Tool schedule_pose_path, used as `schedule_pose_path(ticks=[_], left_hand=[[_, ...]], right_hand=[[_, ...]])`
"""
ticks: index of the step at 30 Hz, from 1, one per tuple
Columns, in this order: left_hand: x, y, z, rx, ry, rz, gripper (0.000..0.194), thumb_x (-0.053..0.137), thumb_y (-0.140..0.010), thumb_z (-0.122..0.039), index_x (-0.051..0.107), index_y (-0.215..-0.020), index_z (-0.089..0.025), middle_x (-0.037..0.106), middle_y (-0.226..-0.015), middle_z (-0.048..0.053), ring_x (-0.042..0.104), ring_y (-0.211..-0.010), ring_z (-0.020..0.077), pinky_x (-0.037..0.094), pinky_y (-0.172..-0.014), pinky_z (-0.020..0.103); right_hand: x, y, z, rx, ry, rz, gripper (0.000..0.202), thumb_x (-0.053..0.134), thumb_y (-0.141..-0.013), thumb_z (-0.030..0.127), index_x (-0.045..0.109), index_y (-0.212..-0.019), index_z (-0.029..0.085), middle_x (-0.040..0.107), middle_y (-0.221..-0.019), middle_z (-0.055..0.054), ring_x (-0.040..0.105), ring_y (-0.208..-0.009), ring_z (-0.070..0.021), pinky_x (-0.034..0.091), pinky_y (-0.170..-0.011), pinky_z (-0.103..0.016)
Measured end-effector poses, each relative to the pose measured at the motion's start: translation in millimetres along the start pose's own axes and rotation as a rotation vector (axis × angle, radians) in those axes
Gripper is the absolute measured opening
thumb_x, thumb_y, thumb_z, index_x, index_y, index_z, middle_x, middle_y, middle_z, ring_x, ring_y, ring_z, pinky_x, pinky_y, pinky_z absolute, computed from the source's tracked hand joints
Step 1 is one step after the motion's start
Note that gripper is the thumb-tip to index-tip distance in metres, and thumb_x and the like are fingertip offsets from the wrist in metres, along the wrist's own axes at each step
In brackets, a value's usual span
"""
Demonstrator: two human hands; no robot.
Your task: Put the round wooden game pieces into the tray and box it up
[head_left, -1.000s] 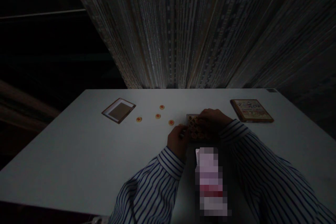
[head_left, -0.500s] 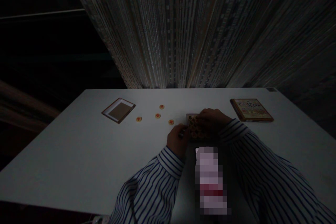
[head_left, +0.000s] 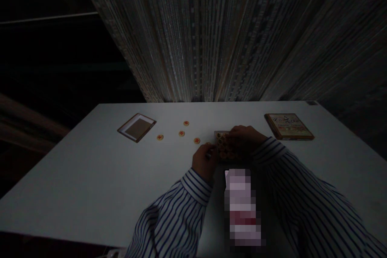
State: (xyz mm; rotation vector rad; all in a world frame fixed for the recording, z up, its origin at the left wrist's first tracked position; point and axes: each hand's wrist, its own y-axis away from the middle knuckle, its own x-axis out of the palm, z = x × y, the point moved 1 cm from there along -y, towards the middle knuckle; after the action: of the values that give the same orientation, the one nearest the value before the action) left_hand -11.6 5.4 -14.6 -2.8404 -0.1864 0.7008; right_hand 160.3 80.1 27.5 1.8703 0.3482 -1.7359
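A shallow tray point(head_left: 223, 160) filled with round Chinese chess pieces point(head_left: 223, 145) lies in front of me. At its left edge is my left hand point(head_left: 204, 161), its fingers curled together; what they grip is hidden. Fingers bunched and pointing down, my right hand point(head_left: 244, 139) covers the tray's right part, and its fingertips are too dark to make out. Just beyond my left fingers, a chess piece point(head_left: 208, 144) is partly visible. Further left lie several loose pieces with red characters, the closest a chess piece point(head_left: 197, 140).
An open box lid point(head_left: 123, 130) rests on the white table point(head_left: 121, 185) at the left. A flat printed box point(head_left: 289, 126) lies at the right. Near me is a blurred-out phone-like object point(head_left: 242, 205). A string curtain point(head_left: 199, 40) hangs behind the table.
My right hand has shifted very slightly over the tray. My left hand and the loose chess pieces stay where they were.
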Motion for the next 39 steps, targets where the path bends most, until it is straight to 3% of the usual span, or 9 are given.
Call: schedule_pose_path(ticks=[27, 33, 39], left_hand=[[-0.2, 1, 0, 0.029, -0.093, 0.014, 0.015, 0.055, -0.074, -0.013, 0.066, -0.083, -0.017, 0.067, -0.078, 0.004, 0.061, -0.065, 0.0111, 0.050, -0.058, 0.021], [0.4, 1, 1, 0.028, -0.085, 0.015, 0.015, 0.054, -0.075, -0.014, 0.066, -0.083, -0.017, 0.067, -0.079, 0.004, 0.061, -0.066, 0.0114, 0.050, -0.059, 0.021], [0.5, 1, 1, 0.012, -0.051, 0.014, 0.014, 0.054, -0.075, -0.013, 0.066, -0.083, -0.014, 0.066, -0.078, 0.005, 0.060, -0.064, 0.0108, 0.049, -0.057, 0.020]], right_hand=[[-4, 1, 2, 0.013, -0.009, -0.004, 0.034, 0.042, -0.083, 0.034, 0.062, -0.109, 0.024, 0.062, -0.109, -0.012, 0.057, -0.098, -0.0273, 0.043, -0.072, -0.037], [-10, 6, -1, 0.048, -0.038, -0.039, 0.035, 0.047, -0.081, 0.035, 0.060, -0.112, 0.026, 0.062, -0.111, -0.010, 0.056, -0.101, -0.0261, 0.042, -0.077, -0.037], [-15, 14, -3, 0.061, -0.088, -0.133, 0.030, 0.047, -0.082, 0.029, 0.063, -0.107, 0.021, 0.063, -0.107, -0.009, 0.056, -0.100, -0.0225, 0.042, -0.081, -0.034]])
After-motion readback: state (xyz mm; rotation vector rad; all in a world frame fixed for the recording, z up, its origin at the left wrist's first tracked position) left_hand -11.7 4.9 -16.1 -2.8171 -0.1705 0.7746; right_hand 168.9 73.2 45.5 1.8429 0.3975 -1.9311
